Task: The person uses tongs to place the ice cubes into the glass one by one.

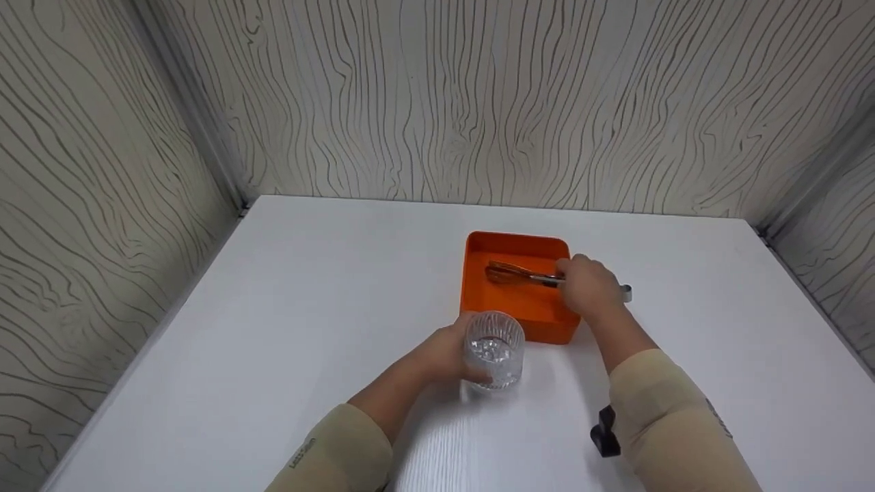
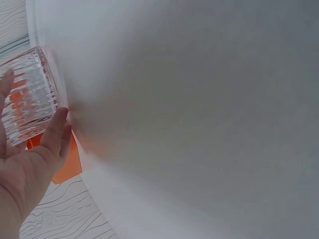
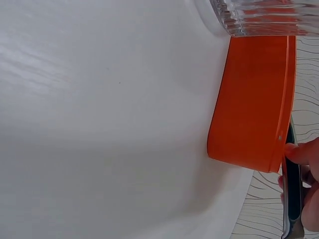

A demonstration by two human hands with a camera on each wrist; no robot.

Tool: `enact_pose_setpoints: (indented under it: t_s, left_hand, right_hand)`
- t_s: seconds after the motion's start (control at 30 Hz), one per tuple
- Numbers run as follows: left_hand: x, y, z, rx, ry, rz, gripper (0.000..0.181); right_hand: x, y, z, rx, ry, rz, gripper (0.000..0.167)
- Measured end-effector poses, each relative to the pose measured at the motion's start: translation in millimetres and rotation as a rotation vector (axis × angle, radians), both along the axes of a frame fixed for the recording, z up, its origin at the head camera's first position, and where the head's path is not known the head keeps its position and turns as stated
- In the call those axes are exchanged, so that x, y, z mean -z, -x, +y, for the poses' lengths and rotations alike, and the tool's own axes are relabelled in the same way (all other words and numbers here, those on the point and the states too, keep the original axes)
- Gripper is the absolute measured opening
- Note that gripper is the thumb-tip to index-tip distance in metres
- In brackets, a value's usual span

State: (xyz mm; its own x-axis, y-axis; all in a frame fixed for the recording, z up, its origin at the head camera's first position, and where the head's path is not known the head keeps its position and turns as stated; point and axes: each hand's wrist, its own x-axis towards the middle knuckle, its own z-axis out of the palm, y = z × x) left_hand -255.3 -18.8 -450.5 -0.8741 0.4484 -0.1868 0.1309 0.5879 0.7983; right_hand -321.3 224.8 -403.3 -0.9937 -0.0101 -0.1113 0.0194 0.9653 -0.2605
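Note:
My left hand [image 1: 443, 352] grips a clear ribbed drinking glass [image 1: 504, 362] from its left side, thumb and fingers around the wall. The glass stands upright just in front of an orange tray [image 1: 550, 333], at or very near the tabletop. My right hand [image 1: 589, 285] holds a pair of tongs [image 1: 547, 279] by the handle over the tray's right rim. The brownish looped heads point left, over the tray's inside. In the right wrist view the silver tongs handle [image 3: 294, 194] with its dark inner face lies between thumb and fingers, beside the tray wall [image 3: 251, 99].
Both hands work over a white table [image 1: 328, 287]. Wood-grain patterned panels [image 1: 437, 102] rise behind it and at the sides. A small black object [image 1: 606, 434] shows by the right forearm, partly behind the sleeve.

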Motion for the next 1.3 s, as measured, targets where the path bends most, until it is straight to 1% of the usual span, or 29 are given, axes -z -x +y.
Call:
enact_pose_setpoints:
  t_s: [0.13,0.37,0.53,0.63,0.77,0.93,1.13,1.3]
  left_hand:
    - [-0.6,-0.2,-0.3,-0.003,0.008,0.008,0.086]
    - [-3.5,-1.6,-0.5,-0.021,0.002,-0.024,0.086]
    - [-4.9,-2.0,-0.5,-0.017,-0.001,-0.032,0.086]
    - [-4.7,-1.8,-0.4,-0.019,0.003,-0.034,0.086]
    - [-4.3,-1.7,0.0,-0.023,-0.005,-0.039,0.087]
    - [-2.9,-2.2,0.9,-0.019,-0.007,-0.023,0.088]
    - [-1.6,-3.1,2.4,-0.027,0.032,0.001,0.086]
    - [-2.3,-2.7,1.7,-0.014,0.012,0.003,0.086]
  right_hand:
    - [-3.5,-1.4,2,-0.002,0.016,-0.006,0.023]
    - [-13.9,-4.7,9,-0.031,0.085,-0.007,0.020]
    - [-23.5,-11.9,13,-0.049,0.151,-0.005,0.019]
    - [-28.9,-17.5,15,-0.073,0.159,0.017,0.015]
    - [-35.5,-25.8,18,-0.108,0.157,0.049,0.013]
    - [-41.8,-38.7,22,-0.143,0.170,0.064,0.012]
    - [-47.2,-60.6,27,-0.209,0.171,0.107,0.014]
    - [-49.9,-78.9,30,-0.253,0.193,0.130,0.014]
